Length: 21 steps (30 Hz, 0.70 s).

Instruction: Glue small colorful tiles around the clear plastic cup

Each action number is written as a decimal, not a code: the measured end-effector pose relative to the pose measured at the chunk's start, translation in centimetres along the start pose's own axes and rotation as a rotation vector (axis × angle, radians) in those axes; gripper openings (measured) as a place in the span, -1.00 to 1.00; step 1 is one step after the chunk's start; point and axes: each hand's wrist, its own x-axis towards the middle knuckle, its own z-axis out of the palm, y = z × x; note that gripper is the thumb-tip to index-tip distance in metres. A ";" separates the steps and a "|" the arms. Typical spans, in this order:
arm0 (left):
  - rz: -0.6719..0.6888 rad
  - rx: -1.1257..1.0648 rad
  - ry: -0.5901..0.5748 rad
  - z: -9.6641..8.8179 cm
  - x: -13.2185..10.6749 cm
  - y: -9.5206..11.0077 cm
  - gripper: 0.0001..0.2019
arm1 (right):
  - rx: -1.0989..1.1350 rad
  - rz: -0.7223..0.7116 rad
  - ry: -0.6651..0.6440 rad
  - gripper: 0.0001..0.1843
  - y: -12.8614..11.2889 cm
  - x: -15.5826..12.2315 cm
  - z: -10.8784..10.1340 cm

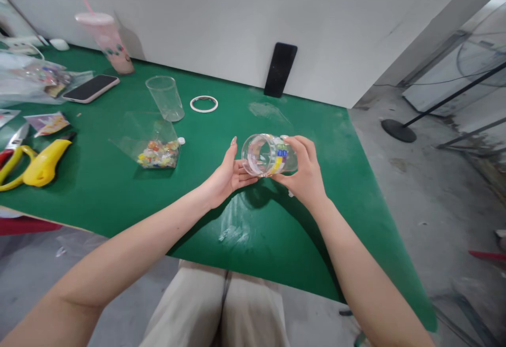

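Observation:
My right hand point(302, 173) grips a small clear jar point(265, 154) tipped on its side, its open mouth facing left; coloured beads show inside it. My left hand point(229, 174) lies open, palm up, right under the jar's mouth, its fingers spread. Both hands hover over the green table point(324, 220) near its middle. To the left of them, a clear plastic bag of coloured beads point(156, 149) lies on the table, with a small white cap point(181, 140) beside it.
An empty clear cup point(166, 98) and a white ring point(204, 104) sit farther back. A black phone point(280, 69) leans on the wall. A pink tumbler point(106, 41), a phone point(90, 88), plastic bags point(31, 78) and yellow-handled scissors point(37, 165) lie at left. The table's edge runs along the right.

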 end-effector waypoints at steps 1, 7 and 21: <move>0.006 -0.006 -0.005 0.0 0.0 0.0 -0.26 | 0.008 -0.019 -0.004 -0.28 0.0 0.0 0.0; 0.041 0.021 -0.060 0.3 -0.3 0.1 -0.29 | -0.026 -0.002 -0.133 -0.28 0.1 0.0 -0.1; 0.081 0.019 -0.108 0.5 -0.7 0.5 -0.30 | -0.121 -0.047 -0.179 -0.28 0.2 0.1 -0.5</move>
